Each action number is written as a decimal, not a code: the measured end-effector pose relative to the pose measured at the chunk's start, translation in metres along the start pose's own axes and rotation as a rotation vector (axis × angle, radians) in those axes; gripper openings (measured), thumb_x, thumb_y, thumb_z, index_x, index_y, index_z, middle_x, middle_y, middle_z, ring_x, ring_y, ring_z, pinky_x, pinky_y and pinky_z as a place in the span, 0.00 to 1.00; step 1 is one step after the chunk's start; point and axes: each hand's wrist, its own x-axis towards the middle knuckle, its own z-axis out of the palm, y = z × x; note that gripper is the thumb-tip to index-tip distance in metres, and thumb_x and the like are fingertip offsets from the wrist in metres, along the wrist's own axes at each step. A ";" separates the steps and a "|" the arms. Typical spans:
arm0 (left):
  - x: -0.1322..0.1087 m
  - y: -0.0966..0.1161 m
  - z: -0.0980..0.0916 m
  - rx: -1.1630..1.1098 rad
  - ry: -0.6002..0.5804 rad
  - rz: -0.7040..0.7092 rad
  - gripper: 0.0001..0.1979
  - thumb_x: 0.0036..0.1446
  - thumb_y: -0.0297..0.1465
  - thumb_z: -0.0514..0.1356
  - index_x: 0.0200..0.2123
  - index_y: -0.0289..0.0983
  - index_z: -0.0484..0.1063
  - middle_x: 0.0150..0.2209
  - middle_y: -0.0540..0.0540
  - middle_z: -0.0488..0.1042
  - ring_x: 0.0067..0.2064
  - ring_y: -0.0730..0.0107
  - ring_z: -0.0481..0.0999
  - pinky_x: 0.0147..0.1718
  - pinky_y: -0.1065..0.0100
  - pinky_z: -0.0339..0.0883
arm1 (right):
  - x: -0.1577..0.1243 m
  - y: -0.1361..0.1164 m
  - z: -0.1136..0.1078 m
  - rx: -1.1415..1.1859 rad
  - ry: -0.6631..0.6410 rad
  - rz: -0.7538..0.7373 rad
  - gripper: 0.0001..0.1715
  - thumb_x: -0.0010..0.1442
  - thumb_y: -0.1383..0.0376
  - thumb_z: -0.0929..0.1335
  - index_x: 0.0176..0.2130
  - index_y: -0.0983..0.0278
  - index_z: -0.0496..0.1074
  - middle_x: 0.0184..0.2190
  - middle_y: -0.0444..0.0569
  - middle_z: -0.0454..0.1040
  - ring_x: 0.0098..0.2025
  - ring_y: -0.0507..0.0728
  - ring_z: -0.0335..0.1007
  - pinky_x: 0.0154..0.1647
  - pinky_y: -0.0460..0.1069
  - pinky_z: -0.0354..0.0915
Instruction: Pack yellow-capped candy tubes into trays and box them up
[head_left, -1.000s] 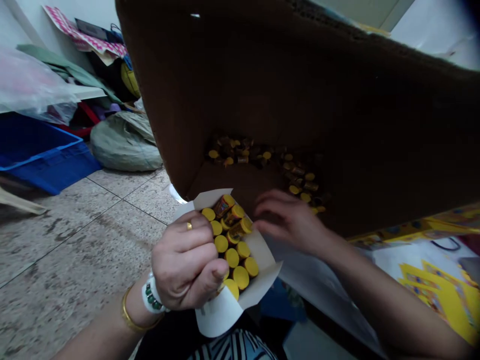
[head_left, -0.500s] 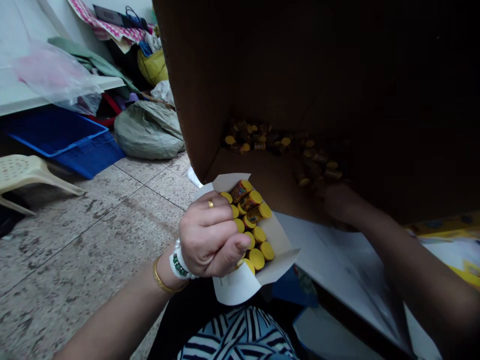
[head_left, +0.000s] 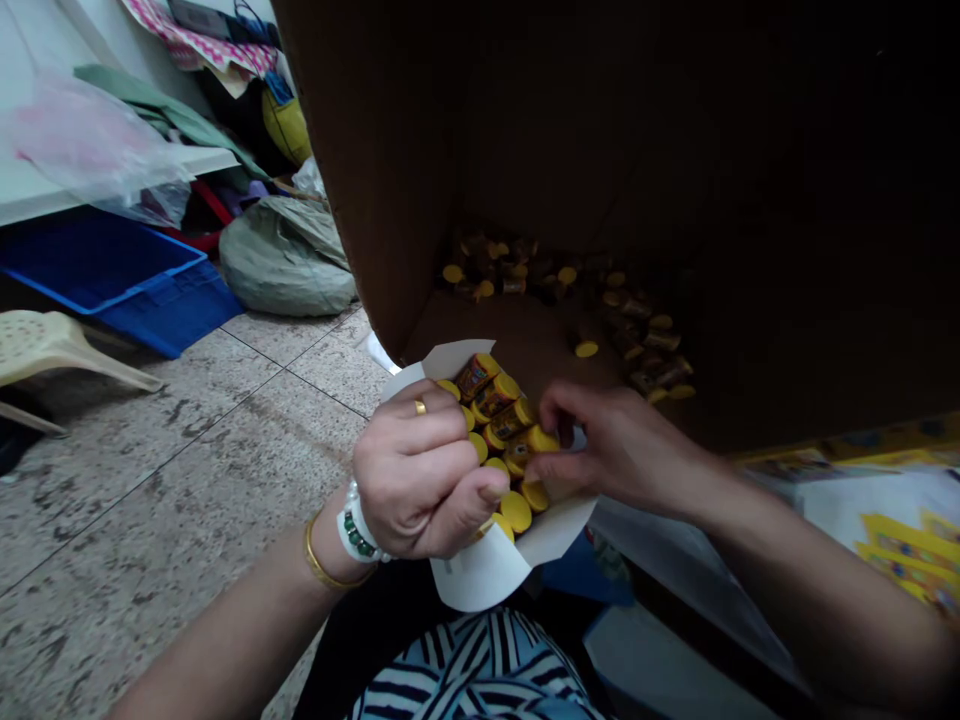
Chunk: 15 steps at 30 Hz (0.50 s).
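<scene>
At the mouth of the brown cardboard box [head_left: 525,150], left hand [head_left: 416,470] fingers [head_left: 420,430] wrap a white carton [head_left: 480,570] of yellow-capped bottles [head_left: 495,400]. Right hand [head_left: 622,445] pinches one bottle at carton's 3 o'clock. Loose bottles [head_left: 645,345] lie at 1 o'clock in box.

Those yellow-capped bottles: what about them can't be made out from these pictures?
Head view, the only one:
The bottles in the white carton: labels too small to read.
Those beside the left hand: hidden by it.
Whether the right hand grips one: its fingers hide that.
The loose bottles in the cardboard box: too dim to count.
</scene>
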 end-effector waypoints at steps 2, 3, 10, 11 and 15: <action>-0.002 0.000 -0.001 -0.001 0.009 -0.010 0.20 0.64 0.34 0.53 0.18 0.38 0.60 0.17 0.50 0.59 0.23 0.69 0.64 0.26 0.61 0.63 | 0.007 0.009 0.000 -0.040 0.032 -0.073 0.21 0.55 0.47 0.73 0.32 0.60 0.69 0.31 0.45 0.72 0.29 0.53 0.67 0.28 0.46 0.60; -0.003 -0.001 -0.002 -0.003 0.013 -0.014 0.20 0.64 0.34 0.53 0.18 0.38 0.60 0.17 0.50 0.59 0.23 0.69 0.64 0.26 0.61 0.63 | 0.010 0.017 -0.003 -0.042 0.064 -0.091 0.21 0.57 0.47 0.71 0.32 0.61 0.70 0.32 0.46 0.73 0.31 0.53 0.68 0.30 0.47 0.61; -0.002 -0.004 -0.004 -0.025 0.040 0.004 0.18 0.62 0.31 0.54 0.19 0.38 0.61 0.17 0.50 0.60 0.23 0.69 0.64 0.26 0.61 0.62 | 0.041 0.109 -0.017 -0.376 0.127 0.235 0.19 0.64 0.60 0.66 0.52 0.65 0.73 0.49 0.59 0.75 0.45 0.63 0.72 0.43 0.54 0.63; -0.002 -0.004 -0.004 -0.021 0.043 0.004 0.18 0.62 0.31 0.54 0.19 0.38 0.60 0.17 0.50 0.60 0.23 0.69 0.64 0.26 0.61 0.62 | 0.045 0.118 -0.014 -0.385 0.105 0.266 0.20 0.65 0.61 0.65 0.54 0.65 0.73 0.48 0.61 0.75 0.44 0.64 0.72 0.42 0.54 0.63; -0.004 -0.004 -0.004 -0.019 0.036 -0.001 0.17 0.61 0.31 0.54 0.19 0.38 0.60 0.17 0.50 0.60 0.23 0.69 0.64 0.26 0.61 0.63 | 0.053 0.137 -0.004 -0.373 0.091 0.329 0.22 0.64 0.56 0.66 0.52 0.66 0.72 0.40 0.61 0.77 0.39 0.64 0.72 0.37 0.55 0.62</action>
